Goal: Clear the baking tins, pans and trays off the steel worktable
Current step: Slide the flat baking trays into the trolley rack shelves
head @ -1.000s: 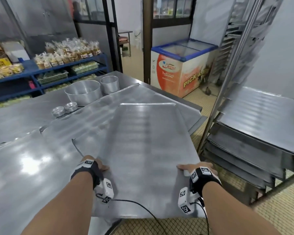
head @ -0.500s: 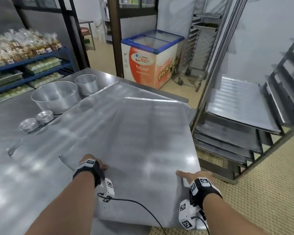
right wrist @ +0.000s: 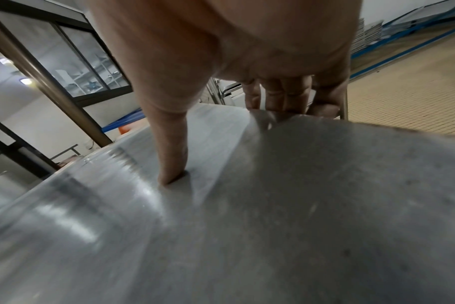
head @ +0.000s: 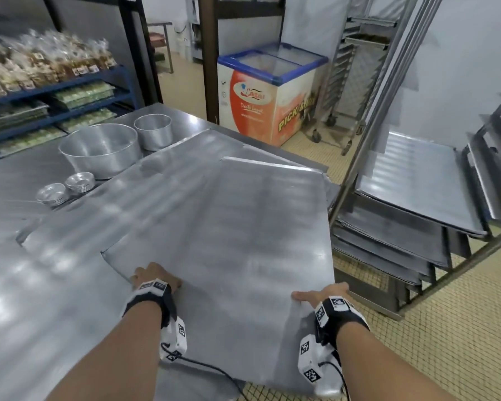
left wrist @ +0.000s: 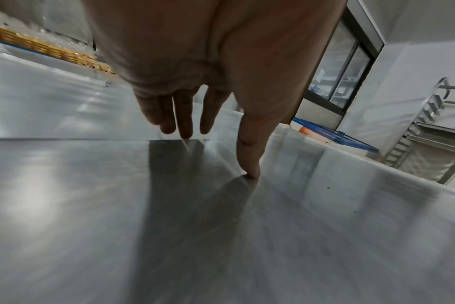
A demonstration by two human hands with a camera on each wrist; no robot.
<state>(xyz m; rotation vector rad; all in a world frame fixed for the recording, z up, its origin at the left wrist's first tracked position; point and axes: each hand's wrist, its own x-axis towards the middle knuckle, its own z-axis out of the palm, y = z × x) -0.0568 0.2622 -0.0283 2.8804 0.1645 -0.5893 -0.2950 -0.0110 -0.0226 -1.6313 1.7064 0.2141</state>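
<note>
A large flat steel tray [head: 243,241] lies over the right end of the steel worktable [head: 26,285], its near right corner past the table's edge. My left hand [head: 154,277] grips its near left edge, thumb [left wrist: 249,170] pressed on top and fingers [left wrist: 182,121] reaching down past the edge. My right hand [head: 318,295] grips the near right edge, with the thumb [right wrist: 169,164] on top and the fingers [right wrist: 286,96] curled over the rim. Another flat tray [head: 156,183] lies beneath it. Farther left stand a big round pan [head: 99,149], a smaller round tin [head: 153,131] and two stacks of small tart tins [head: 67,188].
A steel rack [head: 417,180] with several flat trays on its rails stands close on the right, its upright post beside the table's corner. A chest freezer [head: 269,91] and a second rack are behind. Blue shelves [head: 55,91] with bagged goods line the left wall.
The held tray has swung to the right towards the rack and now juts further past the table's edge. Both hands keep their hold.
</note>
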